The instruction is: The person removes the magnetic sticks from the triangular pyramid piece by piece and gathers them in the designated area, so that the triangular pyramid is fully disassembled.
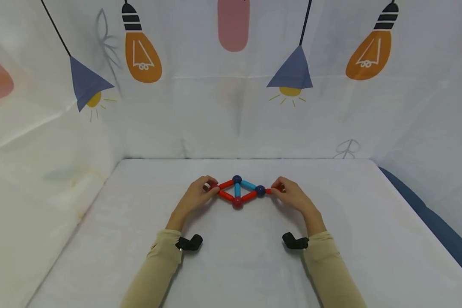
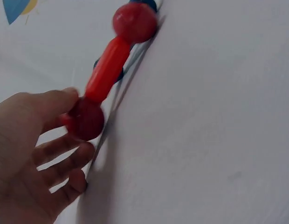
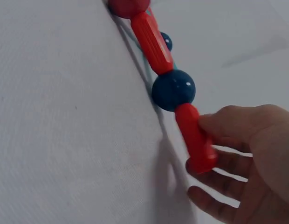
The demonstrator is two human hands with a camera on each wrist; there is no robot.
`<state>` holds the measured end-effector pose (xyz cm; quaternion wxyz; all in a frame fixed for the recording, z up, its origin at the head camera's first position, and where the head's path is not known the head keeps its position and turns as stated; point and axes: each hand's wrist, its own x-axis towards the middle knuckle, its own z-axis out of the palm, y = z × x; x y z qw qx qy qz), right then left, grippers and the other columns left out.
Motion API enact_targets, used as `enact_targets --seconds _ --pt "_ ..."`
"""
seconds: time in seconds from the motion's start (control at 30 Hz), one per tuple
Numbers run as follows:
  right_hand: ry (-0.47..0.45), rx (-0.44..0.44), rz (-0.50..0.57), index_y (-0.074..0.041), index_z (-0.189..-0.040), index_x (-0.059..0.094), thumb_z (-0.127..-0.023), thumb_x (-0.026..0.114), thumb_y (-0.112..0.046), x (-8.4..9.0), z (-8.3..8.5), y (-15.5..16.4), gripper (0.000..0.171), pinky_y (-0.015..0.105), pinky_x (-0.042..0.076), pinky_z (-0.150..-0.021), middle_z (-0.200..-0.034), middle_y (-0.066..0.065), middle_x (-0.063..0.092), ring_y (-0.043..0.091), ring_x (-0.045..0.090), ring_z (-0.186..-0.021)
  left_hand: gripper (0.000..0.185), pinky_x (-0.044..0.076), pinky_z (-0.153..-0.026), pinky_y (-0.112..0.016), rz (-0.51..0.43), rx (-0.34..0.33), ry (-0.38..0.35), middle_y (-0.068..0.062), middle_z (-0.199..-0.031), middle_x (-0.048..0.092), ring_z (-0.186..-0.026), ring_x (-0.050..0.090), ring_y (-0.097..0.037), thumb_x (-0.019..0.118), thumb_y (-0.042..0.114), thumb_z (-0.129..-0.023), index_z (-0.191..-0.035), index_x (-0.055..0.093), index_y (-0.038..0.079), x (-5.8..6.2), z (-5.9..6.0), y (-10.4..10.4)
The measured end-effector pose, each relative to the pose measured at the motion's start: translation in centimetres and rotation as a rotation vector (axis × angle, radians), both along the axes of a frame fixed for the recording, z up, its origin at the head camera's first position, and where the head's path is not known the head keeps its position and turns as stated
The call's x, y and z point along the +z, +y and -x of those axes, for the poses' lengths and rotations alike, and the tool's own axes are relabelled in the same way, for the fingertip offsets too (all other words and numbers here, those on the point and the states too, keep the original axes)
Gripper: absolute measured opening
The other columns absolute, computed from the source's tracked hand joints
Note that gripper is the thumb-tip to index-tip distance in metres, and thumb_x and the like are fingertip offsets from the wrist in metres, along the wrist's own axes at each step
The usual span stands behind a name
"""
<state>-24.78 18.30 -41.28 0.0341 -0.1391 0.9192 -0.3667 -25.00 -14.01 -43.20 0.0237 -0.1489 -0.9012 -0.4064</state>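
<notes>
A diamond of rods and balls lies on the white table [image 1: 238, 265]. Its red rods [image 1: 249, 196] and light-blue rods [image 1: 248, 185] join at dark-blue balls [image 1: 260, 191] and a red ball [image 1: 237, 202]. At the left corner my left hand [image 1: 195, 194] pinches another red ball [image 2: 86, 119] between thumb and fingers. On the right, a red rod [image 3: 196, 135] sticks out from a dark-blue ball [image 3: 174, 90]. My right hand [image 1: 292, 196] pinches this rod near its free end, thumb on one side and fingers behind.
A white wall sheet [image 1: 215, 119] printed with lamps and bulbs rises behind the table's far edge. Black wrist cameras [image 1: 189, 242] sit at both sleeve cuffs. Dark-blue fabric [image 1: 427, 214] shows beyond the table's right edge.
</notes>
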Motion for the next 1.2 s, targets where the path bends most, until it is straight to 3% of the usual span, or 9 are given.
enact_targets --seconds 0.13,0.3,0.4,0.6,0.7,0.8,1.0,1.2 --pt "-0.003 0.044 -0.041 -0.006 -0.099 0.063 -0.091 0.059 -0.018 0.5 -0.2 0.1 0.015 0.039 0.048 -0.081 -0.102 0.011 0.061 0.025 0.056 -0.097 0.027 0.048 -0.082 -0.031 -0.007 -0.064 -0.066 -0.003 -0.105 0.062 -0.094 0.056 -0.019 0.062 0.031 -0.091 -0.114 0.061 0.015 -0.1 0.1 -0.9" --pt "0.182 0.077 0.010 -0.008 -0.110 0.060 -0.091 0.059 -0.016 0.8 0.0 -2.6 0.020 0.046 0.045 -0.094 -0.111 0.010 0.057 0.028 0.053 -0.108 0.032 0.047 -0.083 -0.030 -0.018 -0.094 -0.063 -0.002 -0.105 0.062 -0.095 0.056 -0.018 0.063 0.033 -0.091 -0.118 0.059 0.016 -0.8 0.0 -1.2" --pt "0.251 0.161 0.000 -0.008 -0.117 0.058 -0.092 0.058 -0.013 0.7 0.1 -5.5 0.025 0.049 0.042 -0.099 -0.118 0.009 0.058 0.027 0.052 -0.114 0.038 0.047 -0.084 -0.031 -0.027 -0.088 -0.082 -0.002 -0.108 0.061 -0.096 0.056 -0.017 0.066 0.034 -0.088 -0.121 0.057 0.017 -1.0 -0.2 -1.4" --pt "0.261 0.315 -0.210 -0.013 -0.124 0.059 -0.093 0.057 -0.017 0.5 1.1 -10.6 0.031 0.052 0.036 -0.103 -0.127 0.004 0.057 0.026 0.051 -0.120 0.034 0.046 -0.082 -0.030 -0.072 -0.092 -0.087 0.002 -0.105 0.063 -0.090 0.058 -0.014 0.071 0.033 -0.084 -0.114 0.059 0.021 -1.6 -0.2 -1.9" --pt "0.265 0.294 -0.337 -0.015 -0.119 0.064 -0.092 0.060 -0.020 0.3 1.6 -11.7 0.027 0.050 0.036 -0.103 -0.120 0.002 0.062 0.023 0.053 -0.116 0.032 0.047 -0.077 -0.028 -0.086 -0.119 -0.073 0.002 -0.099 0.063 -0.086 0.058 -0.013 0.072 0.034 -0.083 -0.111 0.060 0.022 -1.8 0.0 -2.1" --pt "0.285 0.242 -0.390 -0.016 -0.111 0.068 -0.090 0.064 -0.021 0.2 1.9 -12.2 0.022 0.047 0.037 -0.101 -0.110 0.000 0.067 0.021 0.055 -0.108 0.032 0.047 -0.071 -0.025 -0.099 -0.130 -0.063 0.002 -0.094 0.063 -0.082 0.057 -0.013 0.073 0.033 -0.082 -0.110 0.061 0.021 -1.9 0.1 -2.1" --pt "0.315 0.180 -0.368 -0.012 -0.108 0.069 -0.090 0.064 -0.021 -0.3 2.3 -12.4 0.020 0.042 0.045 -0.094 -0.105 0.003 0.067 0.023 0.058 -0.100 0.031 0.046 -0.065 -0.025 -0.105 -0.124 -0.050 0.002 -0.087 0.061 -0.075 0.055 -0.013 0.075 0.034 -0.080 -0.106 0.062 0.023 -1.7 0.2 -2.3" --pt "0.333 0.079 -0.313 -0.011 -0.117 0.064 -0.091 0.061 -0.024 0.0 1.2 -11.5 0.029 0.047 0.042 -0.098 -0.112 0.007 0.065 0.026 0.058 -0.105 0.031 0.046 -0.066 -0.023 -0.094 -0.136 -0.046 0.003 -0.086 0.062 -0.074 0.055 -0.011 0.075 0.037 -0.079 -0.104 0.062 0.024 -2.0 0.2 -2.5"
